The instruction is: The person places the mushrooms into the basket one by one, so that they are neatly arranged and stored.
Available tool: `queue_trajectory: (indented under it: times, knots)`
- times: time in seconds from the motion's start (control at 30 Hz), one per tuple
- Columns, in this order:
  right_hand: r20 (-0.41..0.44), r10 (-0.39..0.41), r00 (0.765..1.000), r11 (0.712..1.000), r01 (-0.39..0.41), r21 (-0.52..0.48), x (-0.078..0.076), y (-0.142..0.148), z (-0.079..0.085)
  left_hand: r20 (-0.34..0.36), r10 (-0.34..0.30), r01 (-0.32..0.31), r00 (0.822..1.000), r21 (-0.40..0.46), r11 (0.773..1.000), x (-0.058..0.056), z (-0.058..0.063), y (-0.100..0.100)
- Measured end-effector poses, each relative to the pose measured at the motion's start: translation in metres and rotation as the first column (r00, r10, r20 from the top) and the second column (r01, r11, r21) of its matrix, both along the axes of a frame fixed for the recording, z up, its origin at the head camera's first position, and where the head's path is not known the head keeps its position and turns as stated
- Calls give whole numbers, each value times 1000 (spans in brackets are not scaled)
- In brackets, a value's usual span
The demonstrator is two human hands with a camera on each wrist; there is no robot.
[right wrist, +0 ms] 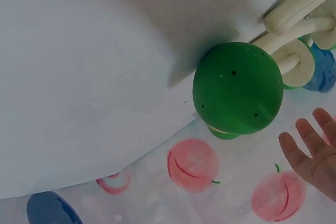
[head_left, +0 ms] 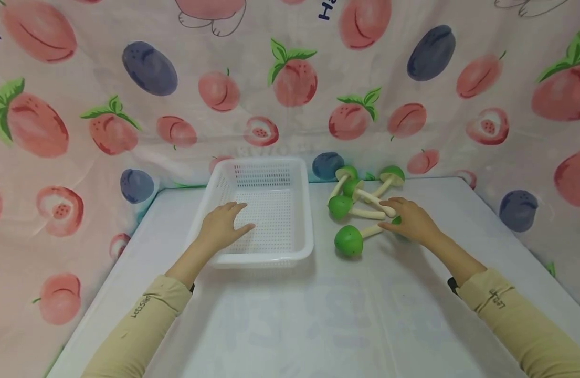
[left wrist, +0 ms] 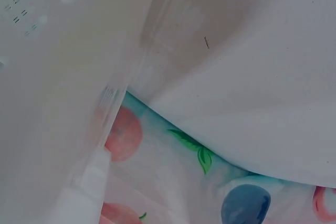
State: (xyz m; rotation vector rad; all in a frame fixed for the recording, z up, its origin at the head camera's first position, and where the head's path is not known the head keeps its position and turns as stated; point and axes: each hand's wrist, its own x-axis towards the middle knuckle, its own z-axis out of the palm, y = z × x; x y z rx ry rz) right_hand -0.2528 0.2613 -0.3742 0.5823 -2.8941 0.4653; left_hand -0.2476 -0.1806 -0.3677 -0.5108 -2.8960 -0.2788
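A white plastic basket (head_left: 261, 258) with perforated walls stands left of centre in the head view, and nothing lies in it. Over its left side hovers my left hand (head_left: 219, 230), thumb and fingers apart and holding nothing. The left wrist view shows the basket's side (left wrist: 68, 87) but no hand. To the right lie several toy mushrooms with green caps (head_left: 349, 241) and pale stems (head_left: 367, 214). My right hand (head_left: 412, 220) is above the stem ends, fingers loosely extended, partly hiding one mushroom (head_left: 398, 220). In the right wrist view, fingers (right wrist: 310, 145) appear beside a large green cap (right wrist: 238, 87).
The white table (head_left: 346, 315) has a back edge meeting a fruit-printed cloth (head_left: 280, 31), which also hangs at both sides. The mushrooms lie close together between the basket and my right hand, some against the back cloth.
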Motion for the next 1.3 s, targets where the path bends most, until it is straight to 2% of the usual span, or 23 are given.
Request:
queue_trajectory:
  times: [0.4,0.53,0.8,1.0,1.3]
  knots:
    - [-21,12,1000,999,-12,-36,-2,3,0,-13,37,-37,999,33,999,1,3,-8]
    - [0,-6,1000,999,6,-35,-4,10,1,-29,43,-41,999,57,998,4,4,-14]
    - [36,-43,998,999,44,-25,-7,21,2,-65,50,-43,997,107,993,8,-2,-31]
    - [11,-50,999,999,50,10,-12,33,1,-31,77,-72,997,130,989,7,-4,-39]
    - [92,-43,995,999,40,30,-13,45,-3,2,102,-101,995,184,978,7,-7,-40]
